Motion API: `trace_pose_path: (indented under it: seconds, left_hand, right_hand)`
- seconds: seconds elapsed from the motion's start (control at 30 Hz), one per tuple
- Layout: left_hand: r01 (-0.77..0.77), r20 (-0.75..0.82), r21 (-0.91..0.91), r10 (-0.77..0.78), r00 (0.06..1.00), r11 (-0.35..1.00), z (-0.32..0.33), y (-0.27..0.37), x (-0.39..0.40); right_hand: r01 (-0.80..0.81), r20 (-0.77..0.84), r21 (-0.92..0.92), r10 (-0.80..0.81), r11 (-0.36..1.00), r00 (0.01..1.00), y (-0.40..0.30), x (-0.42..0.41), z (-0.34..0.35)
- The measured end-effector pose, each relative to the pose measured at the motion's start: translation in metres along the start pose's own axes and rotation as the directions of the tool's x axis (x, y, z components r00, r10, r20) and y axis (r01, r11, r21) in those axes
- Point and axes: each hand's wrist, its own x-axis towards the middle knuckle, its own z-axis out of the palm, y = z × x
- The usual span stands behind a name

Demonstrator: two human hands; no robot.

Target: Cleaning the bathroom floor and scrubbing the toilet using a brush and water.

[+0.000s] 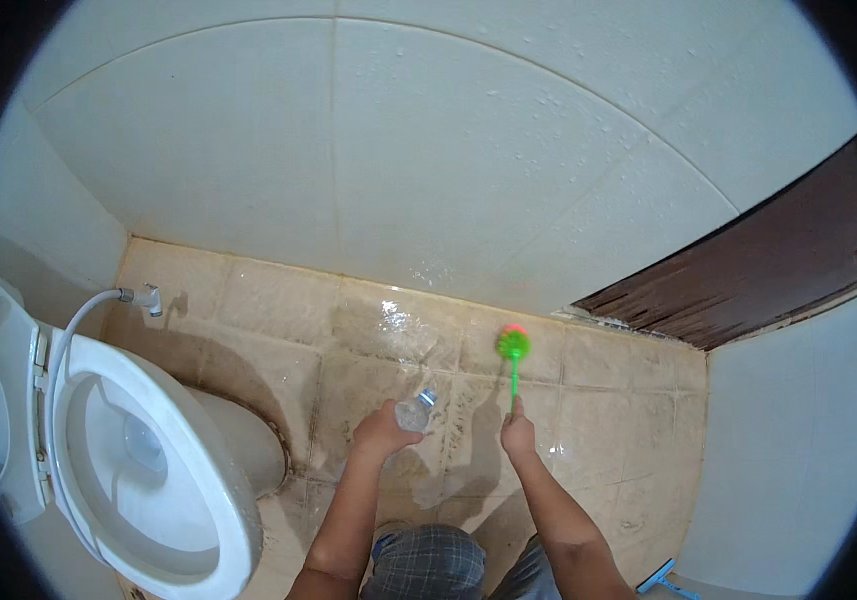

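My left hand (383,433) is closed around a clear plastic bottle (415,412) with a blue cap or neck, tilted up and to the right over the floor. In my right hand (518,436) is the green handle of a round toilet brush (514,343) with green and pink bristles. The brush head is at the beige tiled floor (503,442), near the foot of the wall; whether it touches is hard to tell. Wet, shiny patches and dark stains mark the tiles.
A white toilet (237,517) with its lid up stands on the left, a bidet sprayer (147,298) and hose beside it. White tiled walls (428,150) border the floor. A worn brown door (758,255) is on the right, and a blue squeegee (659,577) lies at lower right.
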Motion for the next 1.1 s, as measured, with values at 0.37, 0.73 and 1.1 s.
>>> trace_pose_path:
  seconds: [0.37,0.73,1.1]
  left_hand:
    - [-0.279,-0.365,-0.287,0.165,0.916,0.916,0.008,-0.068,-0.048]
    - [-0.207,-0.876,-0.139,-0.023,0.483,0.968,0.015,-0.13,-0.102]
    - [-0.178,-0.465,-0.851,-0.553,0.691,0.494,-0.006,-0.111,-0.13]
  right_hand:
    - [0.41,0.439,-0.194,-0.295,0.891,0.849,-0.075,-0.007,0.029]
    - [0.689,0.613,-0.264,-0.435,0.674,0.66,-0.201,0.013,0.052]
    - [0.852,0.659,-0.215,-0.573,0.477,0.487,-0.32,0.033,0.107]
